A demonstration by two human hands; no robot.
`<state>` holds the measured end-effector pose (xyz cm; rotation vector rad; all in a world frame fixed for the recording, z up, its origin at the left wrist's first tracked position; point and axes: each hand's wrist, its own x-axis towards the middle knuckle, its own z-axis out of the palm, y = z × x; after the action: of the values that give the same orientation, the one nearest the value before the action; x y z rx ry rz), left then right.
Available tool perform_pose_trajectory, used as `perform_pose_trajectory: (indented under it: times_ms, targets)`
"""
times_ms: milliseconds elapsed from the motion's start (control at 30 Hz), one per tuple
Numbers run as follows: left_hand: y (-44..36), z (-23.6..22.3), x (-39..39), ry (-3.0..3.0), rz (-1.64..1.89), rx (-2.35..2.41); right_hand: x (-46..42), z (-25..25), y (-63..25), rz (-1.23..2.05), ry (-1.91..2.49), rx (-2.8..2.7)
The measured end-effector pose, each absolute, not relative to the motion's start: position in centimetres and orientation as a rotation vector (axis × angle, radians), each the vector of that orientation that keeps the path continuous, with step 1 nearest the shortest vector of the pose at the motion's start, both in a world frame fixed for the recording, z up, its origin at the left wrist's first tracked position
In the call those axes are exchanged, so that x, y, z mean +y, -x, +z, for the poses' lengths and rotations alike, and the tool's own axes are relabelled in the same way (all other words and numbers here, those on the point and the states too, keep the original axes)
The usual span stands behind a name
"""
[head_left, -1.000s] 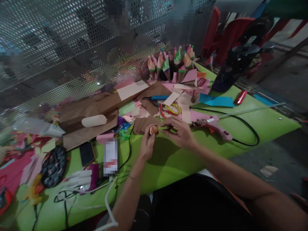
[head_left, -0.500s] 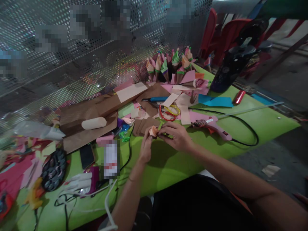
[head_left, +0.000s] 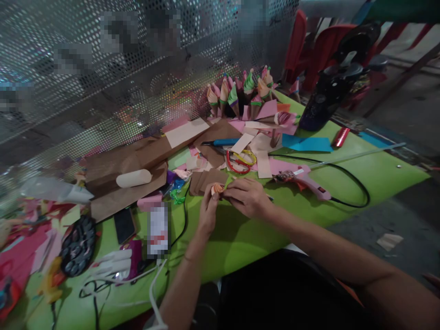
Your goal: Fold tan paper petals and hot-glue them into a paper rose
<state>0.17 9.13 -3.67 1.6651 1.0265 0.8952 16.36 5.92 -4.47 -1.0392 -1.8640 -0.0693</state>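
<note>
Between my two hands is a small paper ice cream cone with an orange and cream swirl (head_left: 217, 188). My left hand (head_left: 208, 212) pinches it from the near left side. My right hand (head_left: 248, 197) is closed at its other end, where fingers hide the brown tip. Just behind lie stacked brown paper pieces (head_left: 202, 182). Red and yellow handled scissors (head_left: 239, 166) rest on paper scraps past my right fingers. A pink glue gun (head_left: 314, 182) lies to the right of my right hand. Several finished paper cones (head_left: 233, 98) stand at the back.
A dark tumbler (head_left: 323, 101) stands at the back right edge. A blue cutter (head_left: 222, 142) lies among brown paper. To the left are a phone (head_left: 124, 225), a white-screened device (head_left: 158, 229), cables and a yellow glue gun (head_left: 53, 279). A perforated metal panel (head_left: 113, 91) borders the table.
The swirl has turned a little in my fingers, showing more orange folds. My right fingers have shifted slightly along it. The view has moved marginally.
</note>
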Motion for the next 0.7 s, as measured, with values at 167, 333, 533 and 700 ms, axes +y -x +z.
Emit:
perform_pose_trajectory:
  times_ms: [167,333,533,700]
  targets:
    - [0.0,-3.7,9.2,-1.658,0.942,0.978,5.8,-4.4,-16.1,-0.183,1.021,-1.91]
    - [0.3,-5.6,9.8,-1.566,0.992,0.956,5.7,-4.3,-16.2,-0.145,0.993,-1.881]
    - [0.5,-6.3,10.2,-1.433,1.091,0.954,5.8,-3.7,-16.6,0.028,1.027,-1.749]
    - [0.4,-6.1,10.2,-1.342,1.077,0.902,5.9,-3.3,-16.7,0.115,1.04,-1.654]
